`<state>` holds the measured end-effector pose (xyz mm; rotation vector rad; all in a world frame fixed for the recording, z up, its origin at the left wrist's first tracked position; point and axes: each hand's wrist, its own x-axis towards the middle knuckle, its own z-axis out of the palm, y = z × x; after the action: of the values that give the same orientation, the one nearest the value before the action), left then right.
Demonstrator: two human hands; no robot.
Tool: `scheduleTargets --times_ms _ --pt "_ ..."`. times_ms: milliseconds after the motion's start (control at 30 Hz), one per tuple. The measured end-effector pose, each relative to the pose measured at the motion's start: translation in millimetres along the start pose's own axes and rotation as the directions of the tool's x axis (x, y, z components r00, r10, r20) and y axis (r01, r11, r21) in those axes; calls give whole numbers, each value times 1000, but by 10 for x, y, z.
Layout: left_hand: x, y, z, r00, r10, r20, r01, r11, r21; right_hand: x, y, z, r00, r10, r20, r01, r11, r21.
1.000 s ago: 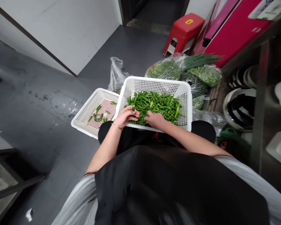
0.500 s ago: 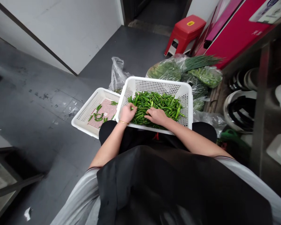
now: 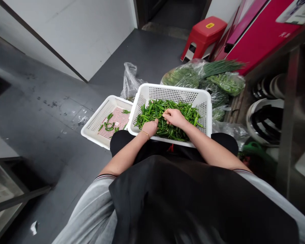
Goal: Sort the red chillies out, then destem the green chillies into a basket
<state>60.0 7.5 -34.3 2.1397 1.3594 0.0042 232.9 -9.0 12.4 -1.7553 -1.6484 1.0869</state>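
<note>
A white perforated plastic basket (image 3: 207, 101) rests across my lap, holding a heap of green chili peppers (image 3: 178, 134). My left hand (image 3: 150, 128), with a thin bracelet at the wrist, is closed over the near left part of the heap; a green chili pepper showed in its fingers a moment ago, and the fingers now mostly hide it. Just to the right, my right hand (image 3: 176, 118) pinches thumb and fingertips together above the peppers. What lies in that pinch is too small to make out. The two hands are close but apart.
Left of my knee, a second white basket (image 3: 91, 130) with a red perforated bottom holds several loose chili peppers (image 3: 108, 127). Beyond are a clear plastic bag (image 3: 129, 79), bagged greens (image 3: 183, 76) and a red stool (image 3: 205, 32). A shelf with bowls (image 3: 265, 118) stands on the right.
My left hand has moved from the basket's left side rightward and nearer me, over the heap. My right hand has lifted slightly and closed into a pinch. The view has shifted a little.
</note>
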Motion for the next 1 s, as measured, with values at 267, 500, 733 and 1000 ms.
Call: scheduleTargets --times_ms 267,500,733,1000 --pt "90 -63 -411 987 -47 -157 -25 905 -424 -298 143 -168 990 -133 49 134 990 -38" --pt "-67 114 -596 995 102 1 -14 150 -989 -250 84 26 993 9 117 -64 876 478" --pt "-116 202 -377 996 61 -58 -60 22 -998 -321 -55 130 970 86 228 -218 725 654" --pt "-183 293 -356 992 126 -10 -4 -47 -999 -593 -262 -99 955 -283 93 217 875 433"
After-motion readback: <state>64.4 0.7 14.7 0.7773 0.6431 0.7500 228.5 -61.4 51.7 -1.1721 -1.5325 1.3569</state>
